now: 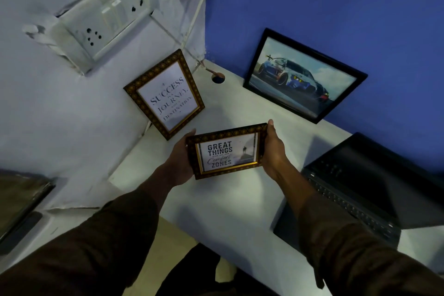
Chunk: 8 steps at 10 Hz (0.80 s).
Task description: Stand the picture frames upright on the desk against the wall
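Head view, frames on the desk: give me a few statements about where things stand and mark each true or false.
1. Both hands hold the "Great Things" frame, left hand and right hand on its short sides. True.
2. The "Success" frame lies flat on the desk. False: it stands leaning against the white wall.
3. The car picture leans against the blue wall. True.
4. The laptop is closed. False: it is open, its screen dark.

glossy glass on black car frame
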{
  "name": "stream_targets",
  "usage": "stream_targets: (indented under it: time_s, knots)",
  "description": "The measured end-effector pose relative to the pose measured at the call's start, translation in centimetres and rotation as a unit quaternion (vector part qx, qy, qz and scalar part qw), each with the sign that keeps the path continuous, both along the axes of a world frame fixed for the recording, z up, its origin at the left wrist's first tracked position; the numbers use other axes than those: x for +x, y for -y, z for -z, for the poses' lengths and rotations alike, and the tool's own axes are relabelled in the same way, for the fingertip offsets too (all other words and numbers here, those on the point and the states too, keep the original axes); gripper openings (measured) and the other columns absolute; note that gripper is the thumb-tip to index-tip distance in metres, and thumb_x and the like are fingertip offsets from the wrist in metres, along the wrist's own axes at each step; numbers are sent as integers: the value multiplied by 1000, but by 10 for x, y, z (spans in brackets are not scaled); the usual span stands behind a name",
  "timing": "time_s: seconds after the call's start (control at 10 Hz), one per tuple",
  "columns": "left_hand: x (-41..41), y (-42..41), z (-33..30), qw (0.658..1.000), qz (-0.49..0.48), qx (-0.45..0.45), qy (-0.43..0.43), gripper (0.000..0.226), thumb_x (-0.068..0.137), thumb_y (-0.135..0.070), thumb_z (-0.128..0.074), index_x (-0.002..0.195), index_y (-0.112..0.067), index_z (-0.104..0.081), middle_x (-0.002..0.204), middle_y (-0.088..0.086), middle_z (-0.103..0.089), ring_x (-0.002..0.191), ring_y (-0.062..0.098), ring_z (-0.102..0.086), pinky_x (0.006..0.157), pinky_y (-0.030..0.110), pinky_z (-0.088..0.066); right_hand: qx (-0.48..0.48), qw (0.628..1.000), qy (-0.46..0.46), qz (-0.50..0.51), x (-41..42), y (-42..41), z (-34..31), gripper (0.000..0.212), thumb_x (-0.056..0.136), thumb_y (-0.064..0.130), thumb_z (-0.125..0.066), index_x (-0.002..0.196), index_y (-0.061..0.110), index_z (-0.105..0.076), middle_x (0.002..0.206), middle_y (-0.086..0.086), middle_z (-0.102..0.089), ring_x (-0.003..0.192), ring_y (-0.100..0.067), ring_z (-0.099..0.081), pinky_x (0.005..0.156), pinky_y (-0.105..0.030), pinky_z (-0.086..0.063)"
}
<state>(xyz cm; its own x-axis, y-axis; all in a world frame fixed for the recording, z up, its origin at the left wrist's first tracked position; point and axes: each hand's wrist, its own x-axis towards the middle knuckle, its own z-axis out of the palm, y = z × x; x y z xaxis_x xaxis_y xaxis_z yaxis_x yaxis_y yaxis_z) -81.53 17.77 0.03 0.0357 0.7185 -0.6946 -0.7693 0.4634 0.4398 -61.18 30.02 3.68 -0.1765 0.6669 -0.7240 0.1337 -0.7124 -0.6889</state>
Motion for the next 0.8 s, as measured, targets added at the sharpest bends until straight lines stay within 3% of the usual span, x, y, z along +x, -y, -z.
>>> stream_targets:
  time_s: [0.1,0.3,0.4,0.5,0.6,0.7,0.8]
  knots:
    - [-2,-8,9,999,3,-20,-26,65,94,-57,-45,133,-8,-64,134,21,-63,126,41,-58,113,56,-37,-7,1000,9,5,-3,-5,10,58,99,65,-38,102,17,-71,102,-13,-78,97,-35,-75,88,-47,-60]
    - [2,-13,21,995,38,-49,-72,69,94,-59,-43,129,-4,-66,129,22,-67,121,41,-61,107,52,-44,-8,1000,16,22,5,-1,23,52,102,60,-36,106,18,-66,106,-8,-73,87,-22,-71,67,-32,-52]
    - [4,-13,21,995,55,-55,-55,76,91,-67,-42,126,-5,-69,125,21,-69,119,39,-63,102,49,-48,-2,1000,27,16,11,5,28,57,104,57,-31,130,15,-61,111,-7,-68,84,-16,-67,78,-29,-50]
    - [7,-11,23,995,64,-43,-63,79,92,-70,-36,124,-7,-70,122,19,-71,117,38,-65,102,49,-48,14,1000,22,7,18,12,33,66,104,58,-30,140,9,-57,128,-11,-66,89,-14,-64,102,-35,-40]
    - [13,-5,22,995,31,-35,-92,76,94,-69,-33,109,-8,-75,111,19,-75,111,40,-68,96,49,-53,21,1000,19,0,21,20,32,68,103,60,-28,141,11,-57,142,-14,-60,107,-20,-63,114,-39,-34]
    - [22,2,17,990,-25,-47,-130,70,96,-67,-29,103,-15,-76,104,12,-78,98,31,-74,81,40,-56,35,999,31,4,30,31,28,68,104,59,-23,149,15,-48,150,-13,-53,139,-27,-47,121,-42,-23]
    - [30,24,20,974,-88,-79,-192,63,95,-66,-36,123,-17,-63,120,10,-71,107,25,-68,86,39,-49,45,998,36,9,48,47,26,67,104,60,-20,146,18,-51,149,-13,-54,142,-27,-45,119,-44,-25]
